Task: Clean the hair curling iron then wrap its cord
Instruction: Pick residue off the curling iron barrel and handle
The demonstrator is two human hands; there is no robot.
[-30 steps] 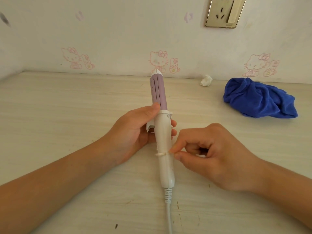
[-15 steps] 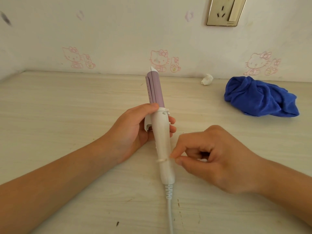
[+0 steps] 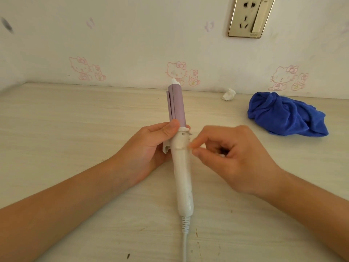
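Head view. Curling iron (image 3: 182,167) at the middle of the desk (image 3: 75,129), long axis 12–6 o'clock. Its purple barrel (image 3: 177,104) points to 12, toward the wall (image 3: 132,35). The cord (image 3: 184,246) leaves the white handle at 6 and runs off the bottom edge.

Left hand (image 3: 151,148) grips the collar from 9, thumb on the barrel base. Right hand (image 3: 236,159) at 3, fingers curled, thumb and forefinger pinching a small pale item (image 3: 190,147) just beside the upper handle; it is blurred, kind not readable.

Desk meets wall just beyond the barrel tip. Bare wood lies open from 8 to 11. Blue cloth (image 3: 287,114) crumpled at 2, well apart. White wad (image 3: 228,94) at 1, near the wall. Socket (image 3: 249,16) high at 1.
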